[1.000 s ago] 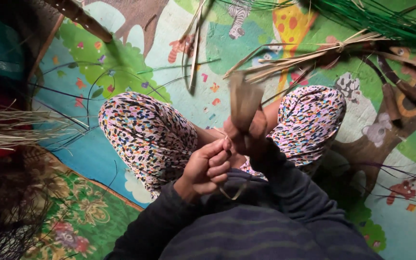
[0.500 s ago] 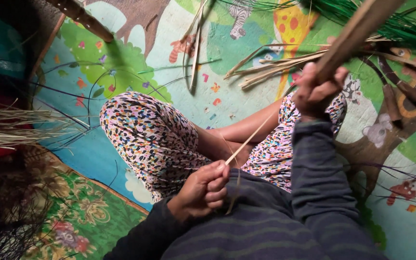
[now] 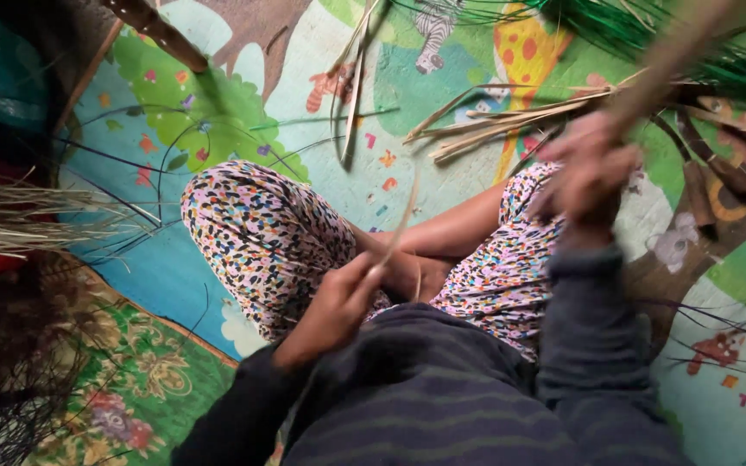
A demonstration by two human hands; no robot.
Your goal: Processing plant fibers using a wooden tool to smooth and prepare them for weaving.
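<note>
I sit cross-legged in speckled trousers on a colourful play mat [image 3: 321, 112]. My right hand [image 3: 593, 168] is raised at the right and grips a long flat tan leaf strip [image 3: 675, 52] that runs up to the top edge, blurred by motion. My left hand [image 3: 343, 298] rests low over my lap and pinches a thin pale sliver [image 3: 401, 220] that rises from its fingers. The two pieces are apart from each other.
Several cut tan strips [image 3: 494, 125] lie on the mat ahead of my knees. A bundle of green fronds [image 3: 692, 43] fills the top right. Dry straw-coloured fibres [image 3: 19, 220] jut in from the left. Thin dark strands lie scattered on the mat.
My hands were together at my lap, then my right hand rose up and to the right with the wide strip, peeling a thin sliver that stays in my left hand.
</note>
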